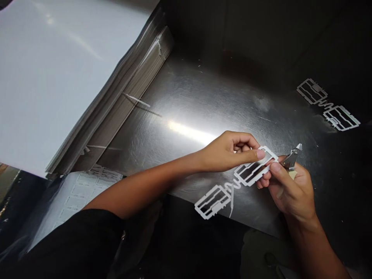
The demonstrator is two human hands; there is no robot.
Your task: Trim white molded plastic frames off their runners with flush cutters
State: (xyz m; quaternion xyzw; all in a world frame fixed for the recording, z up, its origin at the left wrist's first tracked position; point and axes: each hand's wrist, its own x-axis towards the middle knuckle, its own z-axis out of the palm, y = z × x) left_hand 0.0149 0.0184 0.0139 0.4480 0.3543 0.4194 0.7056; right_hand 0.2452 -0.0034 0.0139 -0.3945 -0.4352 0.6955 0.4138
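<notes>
Black fabric sleeve nearest; left hand pinches white plastic frame, twin still attached; right hand holds it and silver metal nippers.

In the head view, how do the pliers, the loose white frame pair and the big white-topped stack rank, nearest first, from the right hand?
1. Pliers: held in the right hand.
2. Loose white frame pair: on the metal table, upper right, apart from the hand.
3. White-topped stack: far over at left.

Black left sleeve with a curved hem, bare forearms and fingers.
</notes>
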